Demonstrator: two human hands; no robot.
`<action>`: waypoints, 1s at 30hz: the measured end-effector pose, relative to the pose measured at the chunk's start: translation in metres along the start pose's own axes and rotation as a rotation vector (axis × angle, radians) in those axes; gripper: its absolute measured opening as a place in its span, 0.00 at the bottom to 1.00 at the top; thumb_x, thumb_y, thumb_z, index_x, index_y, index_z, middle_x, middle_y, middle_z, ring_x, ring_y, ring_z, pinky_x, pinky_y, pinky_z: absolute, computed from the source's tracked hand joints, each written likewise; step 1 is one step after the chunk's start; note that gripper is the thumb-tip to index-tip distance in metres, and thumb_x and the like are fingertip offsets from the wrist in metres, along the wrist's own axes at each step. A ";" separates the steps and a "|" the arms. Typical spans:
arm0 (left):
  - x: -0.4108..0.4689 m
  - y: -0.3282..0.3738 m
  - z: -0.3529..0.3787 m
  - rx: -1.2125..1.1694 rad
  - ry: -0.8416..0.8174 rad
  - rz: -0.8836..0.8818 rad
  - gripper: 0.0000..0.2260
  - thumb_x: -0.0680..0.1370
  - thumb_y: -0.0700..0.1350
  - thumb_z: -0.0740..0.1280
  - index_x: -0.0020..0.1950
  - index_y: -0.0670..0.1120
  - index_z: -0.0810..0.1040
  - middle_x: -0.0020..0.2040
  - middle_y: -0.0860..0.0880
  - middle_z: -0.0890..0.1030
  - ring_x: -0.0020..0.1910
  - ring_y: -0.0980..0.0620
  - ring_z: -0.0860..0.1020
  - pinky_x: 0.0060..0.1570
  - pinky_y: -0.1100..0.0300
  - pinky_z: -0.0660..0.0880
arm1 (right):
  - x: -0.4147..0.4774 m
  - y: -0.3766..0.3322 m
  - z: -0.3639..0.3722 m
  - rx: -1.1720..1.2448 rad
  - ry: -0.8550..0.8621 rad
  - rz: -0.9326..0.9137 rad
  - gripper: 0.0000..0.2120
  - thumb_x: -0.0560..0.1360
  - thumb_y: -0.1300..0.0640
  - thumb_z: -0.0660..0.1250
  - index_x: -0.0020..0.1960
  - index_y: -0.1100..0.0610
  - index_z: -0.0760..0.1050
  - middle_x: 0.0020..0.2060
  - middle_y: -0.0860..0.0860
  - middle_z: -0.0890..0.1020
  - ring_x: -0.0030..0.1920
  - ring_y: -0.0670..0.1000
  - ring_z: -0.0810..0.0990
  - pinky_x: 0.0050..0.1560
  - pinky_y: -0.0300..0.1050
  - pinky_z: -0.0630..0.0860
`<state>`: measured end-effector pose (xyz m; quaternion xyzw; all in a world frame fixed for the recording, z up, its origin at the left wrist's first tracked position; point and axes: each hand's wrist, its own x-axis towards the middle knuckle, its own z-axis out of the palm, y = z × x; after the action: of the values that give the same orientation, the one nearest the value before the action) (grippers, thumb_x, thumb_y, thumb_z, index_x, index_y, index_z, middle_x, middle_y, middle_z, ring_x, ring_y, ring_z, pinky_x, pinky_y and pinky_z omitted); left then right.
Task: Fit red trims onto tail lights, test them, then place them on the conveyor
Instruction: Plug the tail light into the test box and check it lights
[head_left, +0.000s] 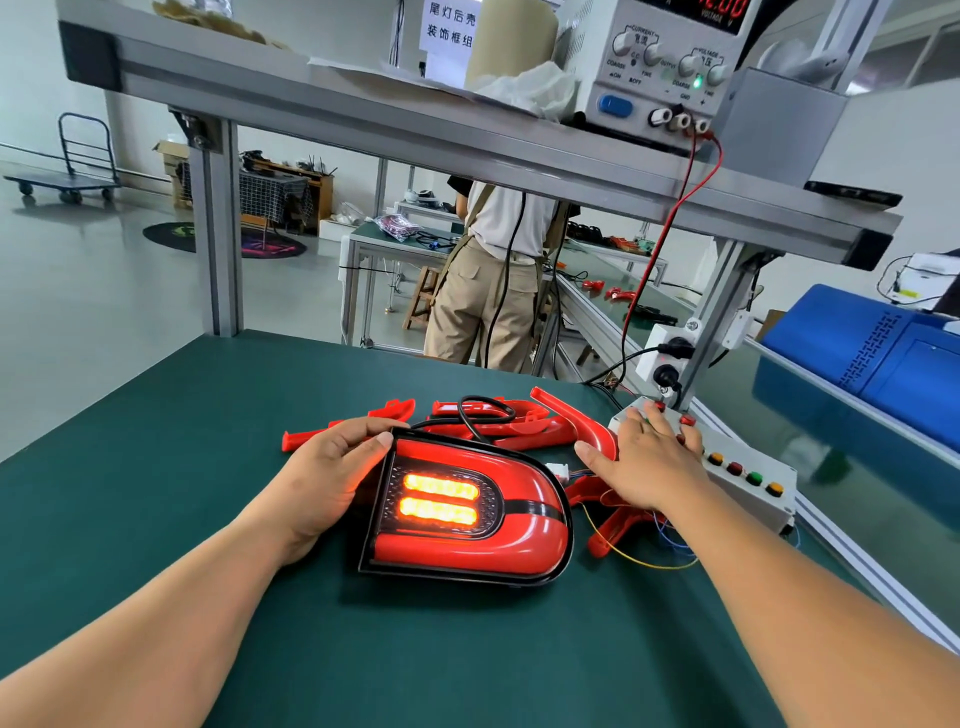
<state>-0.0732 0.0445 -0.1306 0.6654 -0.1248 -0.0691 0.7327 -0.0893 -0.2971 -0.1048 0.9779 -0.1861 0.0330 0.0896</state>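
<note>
Workshop assembly station, head view. Green-matted counter (156, 467) under an aluminium shelf carrying a bench power supply (660, 67), its display lit; a red lead (670, 234) drops from it toward the counter. Another person (493, 270) stands at a bench behind. Item, centre: one tail light (441, 519), lying face up on the counter, fitted red trim (467, 545) in place, two amber bars glowing, so testing appears under way. Left hand (332, 467): grasping the lamp's left edge, thumb along its top. Right hand (649, 462): flat and released, straight fingers resting on the far end of a switch box (748, 483) with coloured buttons. Behind and right of the lamp: loose red trims (498, 421), a black cable (483, 415) looped over them, a white connector (561, 473) with thin coloured wires just beside the lamp. Conveyor (841, 426): along the counter's right side, nothing of this lamp on it yet. Hazards, judged: lifting the lamp toward the belt while plugged in would strain the connector or drag wires through the loose trims; a finger sliding to a neighbouring button could give a false test reading.
</note>
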 end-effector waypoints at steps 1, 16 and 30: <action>0.000 0.000 0.000 -0.003 -0.001 -0.002 0.10 0.82 0.41 0.62 0.57 0.46 0.82 0.51 0.44 0.85 0.48 0.48 0.82 0.50 0.54 0.78 | 0.000 0.000 0.000 0.004 0.001 -0.001 0.47 0.73 0.24 0.40 0.80 0.56 0.49 0.80 0.51 0.50 0.79 0.49 0.39 0.74 0.60 0.40; -0.001 0.002 0.002 -0.035 -0.002 -0.027 0.10 0.82 0.41 0.61 0.56 0.45 0.82 0.50 0.42 0.85 0.48 0.46 0.82 0.52 0.50 0.78 | -0.005 -0.004 0.001 -0.006 0.032 0.037 0.46 0.73 0.25 0.41 0.79 0.55 0.51 0.80 0.51 0.52 0.79 0.57 0.40 0.75 0.62 0.40; 0.000 0.001 0.003 -0.044 -0.003 -0.018 0.10 0.82 0.41 0.61 0.56 0.45 0.82 0.48 0.43 0.85 0.44 0.50 0.82 0.48 0.56 0.80 | -0.011 -0.005 0.003 -0.012 0.022 -0.005 0.43 0.74 0.25 0.43 0.77 0.54 0.57 0.80 0.49 0.42 0.79 0.59 0.50 0.73 0.65 0.45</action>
<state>-0.0742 0.0418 -0.1292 0.6500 -0.1184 -0.0797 0.7465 -0.0980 -0.2893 -0.1096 0.9773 -0.1830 0.0423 0.0978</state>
